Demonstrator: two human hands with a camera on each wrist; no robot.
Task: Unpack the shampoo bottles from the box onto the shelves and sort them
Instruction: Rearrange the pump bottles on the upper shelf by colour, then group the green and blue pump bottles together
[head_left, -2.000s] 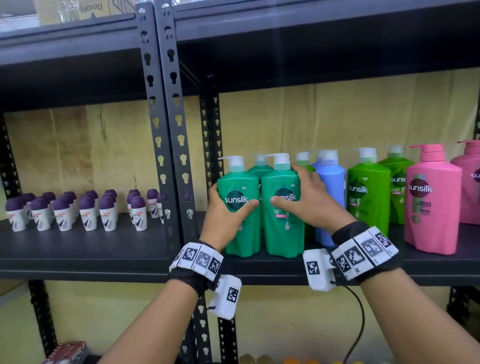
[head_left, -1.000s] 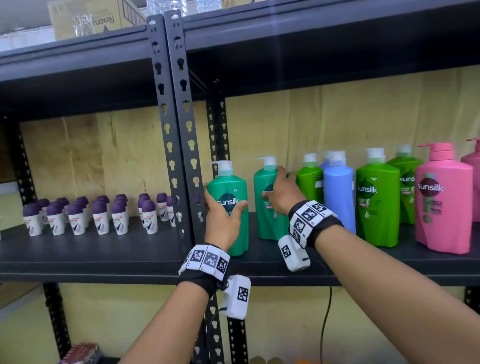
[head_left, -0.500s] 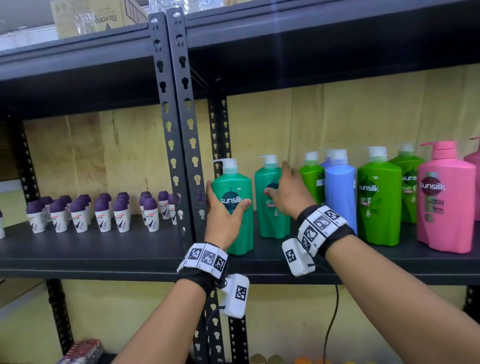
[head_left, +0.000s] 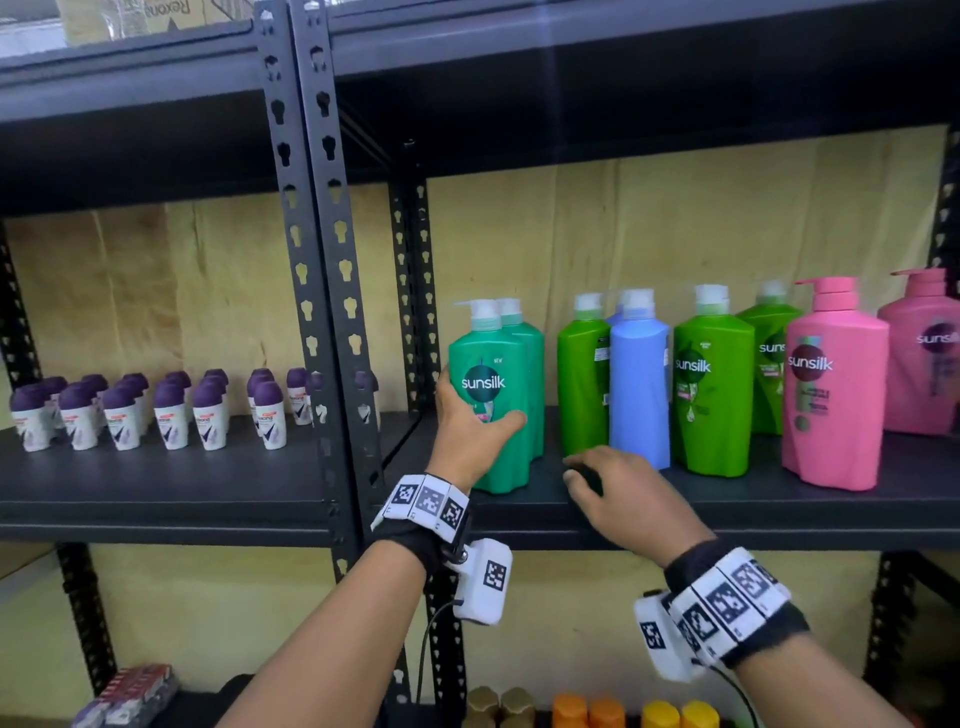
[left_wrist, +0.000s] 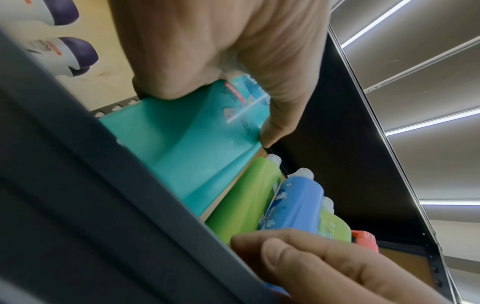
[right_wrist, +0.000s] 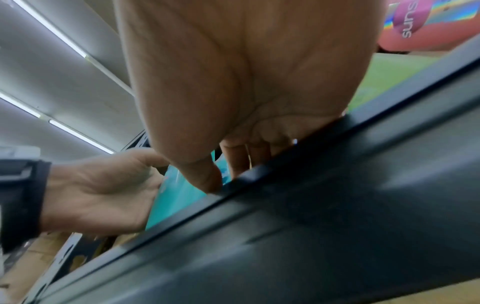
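Left hand (head_left: 470, 426) grip grasps front teal bottle (head_left: 491, 400) upright on shelf (head_left: 675, 512), likely squaring it against its twin behind; right hand (head_left: 623, 499), released beside that grip, holds nothing.

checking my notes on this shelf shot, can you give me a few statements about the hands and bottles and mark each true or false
1. The left hand grips the front teal bottle. True.
2. The right hand holds the blue bottle. False: it holds nothing and rests low over the shelf edge, in front of the bottles.
3. A second teal bottle stands right behind the gripped one. True.
4. The front pink bottle stands left of the blue bottle. False: it stands to its right, beyond a green bottle.
5. The small purple-capped bottles share the bay with the shampoo. False: they stand in the bay to the left.
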